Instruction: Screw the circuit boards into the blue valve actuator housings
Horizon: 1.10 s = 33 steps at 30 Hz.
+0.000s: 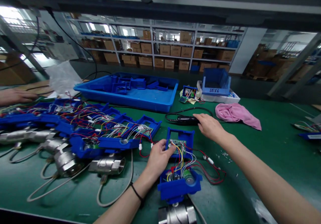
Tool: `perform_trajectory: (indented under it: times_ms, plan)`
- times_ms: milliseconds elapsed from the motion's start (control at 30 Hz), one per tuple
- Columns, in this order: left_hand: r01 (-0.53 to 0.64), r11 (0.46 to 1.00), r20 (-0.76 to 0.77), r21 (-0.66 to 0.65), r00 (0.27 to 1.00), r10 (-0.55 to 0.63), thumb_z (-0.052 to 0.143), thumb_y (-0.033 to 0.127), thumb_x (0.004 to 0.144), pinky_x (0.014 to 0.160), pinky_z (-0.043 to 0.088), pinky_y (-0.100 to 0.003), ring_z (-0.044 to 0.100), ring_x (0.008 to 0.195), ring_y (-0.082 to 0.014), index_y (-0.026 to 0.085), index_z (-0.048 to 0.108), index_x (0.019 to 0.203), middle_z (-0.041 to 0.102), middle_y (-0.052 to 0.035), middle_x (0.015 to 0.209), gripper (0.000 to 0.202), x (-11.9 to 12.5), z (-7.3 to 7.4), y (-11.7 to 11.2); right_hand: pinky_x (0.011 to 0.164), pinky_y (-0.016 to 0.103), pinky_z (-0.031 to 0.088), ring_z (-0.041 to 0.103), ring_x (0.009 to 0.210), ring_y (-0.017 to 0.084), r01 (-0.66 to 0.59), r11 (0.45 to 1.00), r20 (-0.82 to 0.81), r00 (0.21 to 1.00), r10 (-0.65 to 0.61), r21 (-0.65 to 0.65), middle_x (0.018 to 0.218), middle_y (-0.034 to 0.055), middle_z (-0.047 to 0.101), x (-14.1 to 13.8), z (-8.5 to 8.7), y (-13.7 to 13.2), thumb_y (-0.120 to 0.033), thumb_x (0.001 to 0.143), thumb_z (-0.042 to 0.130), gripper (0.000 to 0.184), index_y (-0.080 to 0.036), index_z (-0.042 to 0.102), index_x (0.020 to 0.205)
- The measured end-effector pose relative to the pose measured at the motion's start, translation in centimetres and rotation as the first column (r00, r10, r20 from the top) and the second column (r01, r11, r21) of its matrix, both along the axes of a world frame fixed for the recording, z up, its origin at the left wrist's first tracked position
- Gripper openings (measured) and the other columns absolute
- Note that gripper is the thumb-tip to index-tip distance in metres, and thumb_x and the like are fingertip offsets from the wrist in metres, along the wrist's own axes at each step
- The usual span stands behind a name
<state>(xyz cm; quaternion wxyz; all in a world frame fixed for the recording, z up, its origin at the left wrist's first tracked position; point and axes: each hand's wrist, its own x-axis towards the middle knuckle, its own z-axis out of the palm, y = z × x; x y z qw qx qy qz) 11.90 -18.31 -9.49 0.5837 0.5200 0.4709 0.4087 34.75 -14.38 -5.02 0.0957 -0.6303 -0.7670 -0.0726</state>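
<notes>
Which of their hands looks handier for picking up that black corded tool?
Probably the right hand: it rests on the black corded tool. The left hand is busy, fingers on the open blue housing with its wires.

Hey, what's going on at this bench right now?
A person is working at a green bench on an open blue housing full of coloured wires, mounted on a metal valve. Their left hand is at the circuit board in the housing's lid. The right hand lies on a black corded tool just behind it, with the tool still on the bench. A pile of similar wired housings lies to the left, where another person's hand rests.
</notes>
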Motion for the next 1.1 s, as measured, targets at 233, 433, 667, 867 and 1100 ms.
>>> perform_trajectory:
  times_ms: [233,433,667,867,1100]
  plan:
    - [0.020,0.999,-0.018,0.029,1.000,-0.020,0.064,0.035,0.066,0.075,0.049,-0.034,0.065,0.081,-0.0248,0.013,0.059,0.080,0.069,-0.0075,0.078,0.026,0.1,-0.3,0.1,0.078,0.037,0.051,0.062,0.089,0.019,0.016,0.994,0.212,0.977,0.008,-0.109,0.104,0.0083,0.062,0.8,-1.5,3.1,-0.009,0.086,0.047,0.038,-0.016,0.050,0.123]
    - [0.023,0.999,-0.036,0.028,0.999,-0.022,0.064,0.036,0.067,0.076,0.050,-0.034,0.066,0.084,-0.0256,0.014,0.058,0.080,0.071,-0.0097,0.084,0.025,0.1,-0.2,0.1,0.077,0.039,0.049,0.059,0.100,0.028,0.030,0.999,0.205,0.978,-0.033,0.019,0.112,0.0176,0.057,2.2,1.8,1.5,-0.008,0.078,0.046,0.056,-0.012,0.037,0.133]
    - [0.034,0.999,-0.050,-0.004,0.998,-0.034,0.064,0.039,0.063,0.080,0.049,-0.038,0.066,0.087,-0.0278,0.015,0.058,0.081,0.071,-0.0093,0.082,0.030,-0.1,0.1,0.2,0.069,0.035,0.051,0.061,0.080,0.021,0.256,0.868,-0.445,0.894,-0.046,0.426,0.100,0.0079,0.062,3.7,6.2,-4.7,-0.033,0.070,0.066,0.062,-0.017,0.043,0.126]
    - [0.040,0.995,-0.059,-0.090,0.997,-0.046,0.068,0.041,0.055,0.081,0.048,-0.037,0.066,0.088,-0.0282,0.016,0.058,0.080,0.072,-0.0078,0.085,0.036,0.0,1.2,0.2,0.044,0.023,0.040,0.046,0.045,0.009,0.483,0.757,-0.896,0.188,0.401,0.440,0.057,-0.0078,0.049,2.7,6.4,-8.7,-0.032,0.072,0.064,0.027,-0.021,0.052,0.094]
    - [0.025,0.996,-0.138,-0.083,0.990,-0.036,0.072,0.046,0.053,0.087,0.047,-0.039,0.065,0.089,-0.0293,0.016,0.059,0.085,0.073,-0.0073,0.086,0.046,0.2,2.0,0.2,0.044,0.022,0.040,0.046,0.042,0.008,0.495,0.814,-0.901,-0.127,0.414,0.304,0.054,-0.0061,0.054,3.6,5.2,-10.1,-0.028,0.069,0.063,0.032,-0.019,0.055,0.099]
